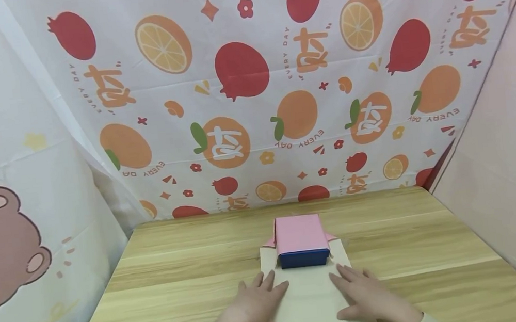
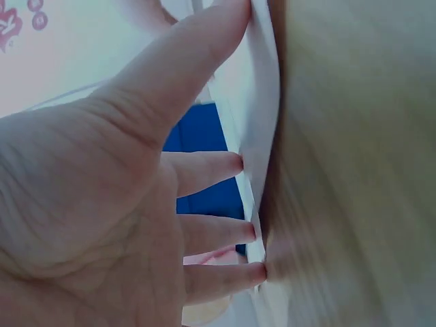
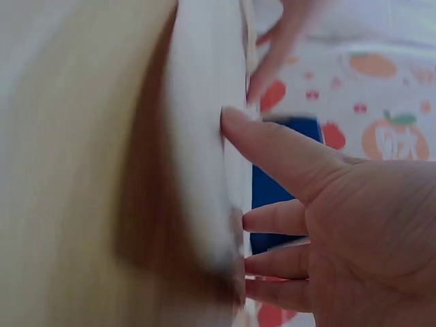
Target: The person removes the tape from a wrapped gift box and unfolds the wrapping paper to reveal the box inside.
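A small box with a blue front (image 1: 305, 259) stands on a long cream sheet of paper (image 1: 312, 303), near its far end. A pink sheet (image 1: 298, 234) covers the box's top, and pink corners stick out at both sides. My left hand (image 1: 255, 305) touches the left edge of the cream sheet with spread fingers. At the right edge, my right hand (image 1: 366, 294) does the same, its fingers straight and apart. Both wrist views show fingertips on the paper, which bows up from the wood along its edges. Neither hand touches the box.
The wood-grain table (image 1: 180, 272) extends to both sides of the paper. Behind it hangs a white cloth printed with fruit (image 1: 254, 120). A cloth with a bear (image 1: 2, 248) hangs at the left, and a pale plain panel (image 1: 506, 168) stands at the right.
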Demonstrator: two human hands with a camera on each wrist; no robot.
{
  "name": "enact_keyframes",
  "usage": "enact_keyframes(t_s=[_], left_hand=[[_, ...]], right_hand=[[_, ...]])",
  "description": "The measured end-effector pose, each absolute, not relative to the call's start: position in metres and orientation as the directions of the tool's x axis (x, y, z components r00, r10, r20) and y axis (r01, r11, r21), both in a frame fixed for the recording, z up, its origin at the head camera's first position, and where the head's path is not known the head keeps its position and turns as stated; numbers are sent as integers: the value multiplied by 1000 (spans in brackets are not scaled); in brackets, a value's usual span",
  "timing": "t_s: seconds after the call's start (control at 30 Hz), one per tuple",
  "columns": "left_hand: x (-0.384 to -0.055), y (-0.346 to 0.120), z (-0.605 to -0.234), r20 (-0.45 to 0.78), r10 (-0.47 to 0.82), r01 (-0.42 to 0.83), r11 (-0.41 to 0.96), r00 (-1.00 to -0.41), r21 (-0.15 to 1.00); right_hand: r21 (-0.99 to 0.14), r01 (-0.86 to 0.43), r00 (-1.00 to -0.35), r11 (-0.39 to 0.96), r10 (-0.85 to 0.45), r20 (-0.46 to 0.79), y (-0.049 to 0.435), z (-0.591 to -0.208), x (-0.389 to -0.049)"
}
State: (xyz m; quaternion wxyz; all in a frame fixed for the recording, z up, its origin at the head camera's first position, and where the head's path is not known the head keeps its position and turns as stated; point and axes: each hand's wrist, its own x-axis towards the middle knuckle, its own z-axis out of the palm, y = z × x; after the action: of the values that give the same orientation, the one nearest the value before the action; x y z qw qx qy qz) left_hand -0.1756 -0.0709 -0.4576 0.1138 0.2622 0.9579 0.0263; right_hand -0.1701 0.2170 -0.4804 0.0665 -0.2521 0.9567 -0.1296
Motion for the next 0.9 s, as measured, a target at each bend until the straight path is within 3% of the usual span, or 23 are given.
enact_keyframes(t_s=[0.43, 0.67, 0.9], left_hand=[[-182, -78, -453, -190, 501, 490, 866, -845, 106], [-193, -74, -452, -92, 519, 511, 854, -850, 93], [-202, -70, -447, -97, 489, 483, 872, -867, 79]], right_hand=[[-297, -432, -884, 852, -465, -46, 228, -475, -177], [-248, -533, -842, 809, -535, 66, 227, -470, -199], [-264, -534, -842, 803, -533, 82, 222, -459, -203]])
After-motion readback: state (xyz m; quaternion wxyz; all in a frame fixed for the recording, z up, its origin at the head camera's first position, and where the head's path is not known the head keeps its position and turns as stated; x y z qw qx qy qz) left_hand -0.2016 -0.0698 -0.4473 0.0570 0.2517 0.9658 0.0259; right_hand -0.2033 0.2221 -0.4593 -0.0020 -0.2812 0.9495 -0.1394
